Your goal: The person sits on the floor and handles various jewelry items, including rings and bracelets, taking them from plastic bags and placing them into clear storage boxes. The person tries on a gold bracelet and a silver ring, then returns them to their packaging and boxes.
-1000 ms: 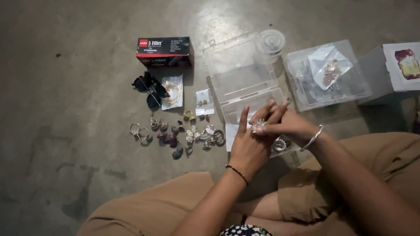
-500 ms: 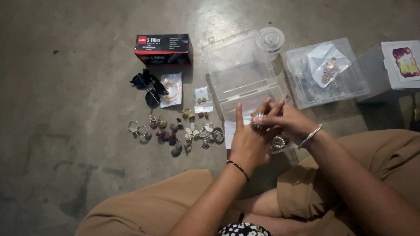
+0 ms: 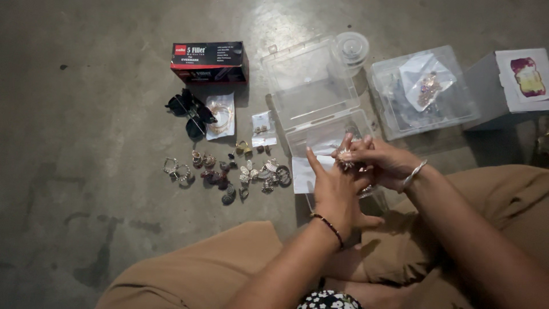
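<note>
Ring detail too small

Earrings on floor left of hands, open case behind hands, box behind earrings

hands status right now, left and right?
Left hand: open, fingers spread, holding nothing.
Right hand: fingertips pinched on a small sparkly ring at the left fingers.

I sit on a bare grey concrete floor, dull and mottled, with darker damp-looking stains on my left. A pale patch of light shines on it far ahead, while the edges fall into shadow.
</note>
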